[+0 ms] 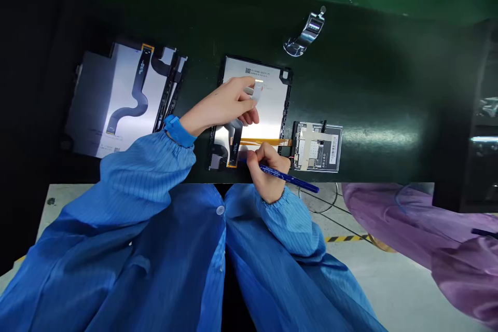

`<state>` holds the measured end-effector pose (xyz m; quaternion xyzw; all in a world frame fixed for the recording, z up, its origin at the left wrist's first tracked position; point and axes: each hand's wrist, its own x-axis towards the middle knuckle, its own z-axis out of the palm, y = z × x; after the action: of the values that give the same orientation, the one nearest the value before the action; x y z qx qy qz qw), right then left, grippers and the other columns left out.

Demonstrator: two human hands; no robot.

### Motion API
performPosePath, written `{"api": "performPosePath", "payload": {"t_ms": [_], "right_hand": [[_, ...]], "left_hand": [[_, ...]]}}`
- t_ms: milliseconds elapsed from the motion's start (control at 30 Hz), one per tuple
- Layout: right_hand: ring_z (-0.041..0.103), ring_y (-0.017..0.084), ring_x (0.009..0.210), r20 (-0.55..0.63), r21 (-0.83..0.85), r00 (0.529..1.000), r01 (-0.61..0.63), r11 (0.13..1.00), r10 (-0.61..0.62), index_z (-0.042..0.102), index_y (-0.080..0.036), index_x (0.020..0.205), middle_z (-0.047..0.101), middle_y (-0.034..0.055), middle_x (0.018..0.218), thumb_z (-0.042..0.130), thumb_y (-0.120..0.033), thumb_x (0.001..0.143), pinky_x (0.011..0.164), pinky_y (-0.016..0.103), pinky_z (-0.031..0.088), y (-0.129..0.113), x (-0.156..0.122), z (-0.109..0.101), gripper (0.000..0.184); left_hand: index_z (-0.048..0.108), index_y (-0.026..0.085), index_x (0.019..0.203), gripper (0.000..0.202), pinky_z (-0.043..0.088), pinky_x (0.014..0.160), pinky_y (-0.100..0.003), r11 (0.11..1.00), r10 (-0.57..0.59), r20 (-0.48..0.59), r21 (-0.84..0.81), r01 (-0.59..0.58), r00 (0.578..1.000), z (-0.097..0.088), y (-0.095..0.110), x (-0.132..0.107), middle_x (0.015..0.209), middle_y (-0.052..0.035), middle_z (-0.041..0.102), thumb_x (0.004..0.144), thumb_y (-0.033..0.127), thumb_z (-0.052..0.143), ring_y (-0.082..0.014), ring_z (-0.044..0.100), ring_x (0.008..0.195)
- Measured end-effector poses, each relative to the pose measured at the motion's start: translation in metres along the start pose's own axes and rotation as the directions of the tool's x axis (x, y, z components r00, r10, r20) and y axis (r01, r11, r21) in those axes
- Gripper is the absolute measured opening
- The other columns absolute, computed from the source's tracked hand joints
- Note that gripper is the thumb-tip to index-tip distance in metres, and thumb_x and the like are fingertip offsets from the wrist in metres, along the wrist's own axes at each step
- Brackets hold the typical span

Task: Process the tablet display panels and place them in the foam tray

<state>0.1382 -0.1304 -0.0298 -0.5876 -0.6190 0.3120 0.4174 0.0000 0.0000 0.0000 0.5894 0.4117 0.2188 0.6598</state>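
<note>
Left grip (233, 102) pinches a flimsy-looking translucent strip (257, 91), right grip (269, 174) holds a blue marker (291, 179) — display panel (273, 111) seems stiff but fragile, edges only imo.

"Can you read the print (260, 72) on the middle panel (272, 115)?"

"No, it's too small, and the left hand (229, 101) hides some of the surface."

"What about the pen (290, 178)?"

"The right hand (269, 172) covers part of it."

"And the label (333, 149) on the circuit board (320, 153)?"

"Its lettering is too tiny. The purple garment (465, 270) runs off the right edge, the blue coat (167, 270) off the bottom."
</note>
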Motion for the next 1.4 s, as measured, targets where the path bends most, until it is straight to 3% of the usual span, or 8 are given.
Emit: {"api": "performPosePath", "payload": {"t_ms": [233, 333, 533, 633, 800, 1067, 1233, 1400], "right_hand": [[0.035, 0.009, 0.045, -0.233, 0.072, 0.97, -0.059, 0.996, 0.074, 0.034, -0.024, 0.061, 0.036, -0.0069, 0.051, 0.06, -0.033, 0.088, 0.046, 0.025, 0.031, 0.007, -0.001, -0.005, 0.039], [0.047, 0.012, 0.051, -0.318, 0.084, 0.948, 0.015, 0.996, 0.013, 0.054, -0.025, 0.075, 0.053, -0.0034, 0.064, 0.064, -0.045, 0.09, 0.052, 0.029, 0.041, 0.009, 0.01, -0.03, 0.027], [0.066, 0.021, 0.084, 0.138, -0.256, 0.984, 0.148, 0.955, -0.115, 0.067, -0.026, 0.102, 0.072, 0.002, 0.091, 0.049, -0.032, 0.102, 0.08, 0.039, 0.05, 0.023, 0.042, -0.079, 0.019], [0.065, 0.024, 0.09, 0.341, -0.329, 0.927, 0.271, 0.904, -0.154, 0.067, -0.024, 0.098, 0.073, 0.0039, 0.092, 0.057, -0.031, 0.098, 0.083, 0.04, 0.047, 0.025, 0.051, -0.074, 0.013], [0.063, 0.02, 0.085, 0.425, -0.124, 0.879, 0.292, 0.948, -0.216, 0.061, -0.023, 0.095, 0.069, 0.0005, 0.083, 0.061, -0.031, 0.095, 0.086, 0.039, 0.043, 0.014, 0.052, -0.054, 0.008], [0.06, 0.011, 0.072, 0.19, 0.431, 0.981, -0.06, 0.9, -0.026, 0.05, -0.024, 0.091, 0.065, -0.0034, 0.081, 0.073, -0.028, 0.087, 0.071, 0.028, 0.048, 0.003, 0.037, -0.059, 0.023], [0.059, 0.009, 0.068, 0.07, 0.515, 0.997, -0.014, 0.857, -0.026, 0.048, -0.024, 0.087, 0.065, -0.0044, 0.078, 0.074, -0.025, 0.086, 0.066, 0.025, 0.048, -0.008, 0.032, -0.061, 0.027], [0.058, 0.009, 0.066, -0.048, 0.501, 0.999, 0.003, 0.866, 0.024, 0.048, -0.024, 0.088, 0.065, -0.0045, 0.079, 0.076, -0.028, 0.085, 0.062, 0.025, 0.047, -0.014, 0.029, -0.055, 0.029]], "left_hand": [[0.053, 0.017, 0.089, 0.015, 0.059, 0.067, -0.033, 0.999, 0.037, 0.019, -0.009, -0.037, 0.999, -0.001, -0.002, -0.001, 0.066, 0.0031, 0.065, 0.092, 0.003, 0.05, -0.0168, 0.072, 0.066], [0.059, 0.014, 0.094, 0.017, 0.058, 0.066, -0.032, 0.999, 0.005, -0.045, -0.042, -0.007, 0.999, 0.003, 0.004, -0.002, 0.067, 0.0005, 0.067, 0.093, 0.0, 0.048, -0.0164, 0.071, 0.065], [0.069, 0.012, 0.097, 0.014, 0.055, 0.056, -0.025, 0.972, 0.046, -0.192, -0.217, -0.088, 0.98, 0.009, 0.016, -0.022, 0.072, -0.0038, 0.067, 0.097, 0.019, 0.057, -0.0144, 0.067, 0.059], [0.073, 0.015, 0.1, 0.019, 0.056, 0.056, -0.025, 0.95, 0.105, -0.139, -0.278, -0.141, 0.985, 0.008, 0.023, -0.051, 0.076, -0.0047, 0.068, 0.096, 0.028, 0.059, -0.0155, 0.067, 0.062], [0.075, 0.019, 0.102, 0.02, 0.053, 0.063, -0.029, 0.971, 0.143, 0.061, -0.203, -0.128, 0.988, 0.007, 0.028, -0.094, 0.082, -0.0056, 0.065, 0.097, 0.03, 0.058, -0.0165, 0.063, 0.068], [0.055, 0.019, 0.073, 0.042, 0.029, 0.053, -0.03, 0.906, 0.091, -0.089, -0.405, -0.119, 0.992, 0.026, 0.018, -0.088, 0.074, -0.002, 0.038, 0.094, 0.053, 0.041, -0.0149, 0.03, 0.063], [0.06, 0.021, 0.086, 0.019, 0.04, 0.067, -0.027, 0.991, 0.066, -0.054, -0.115, -0.072, 0.996, 0.04, 0.021, -0.083, 0.079, 0.0003, 0.05, 0.099, 0.032, 0.051, -0.0136, 0.049, 0.073], [0.065, 0.021, 0.079, 0.014, 0.048, 0.08, -0.026, 0.963, 0.265, -0.28, 0.132, -0.236, 0.923, 0.055, 0.02, -0.077, 0.069, 0.0045, 0.064, 0.093, 0.023, 0.065, -0.0105, 0.059, 0.068]]}}
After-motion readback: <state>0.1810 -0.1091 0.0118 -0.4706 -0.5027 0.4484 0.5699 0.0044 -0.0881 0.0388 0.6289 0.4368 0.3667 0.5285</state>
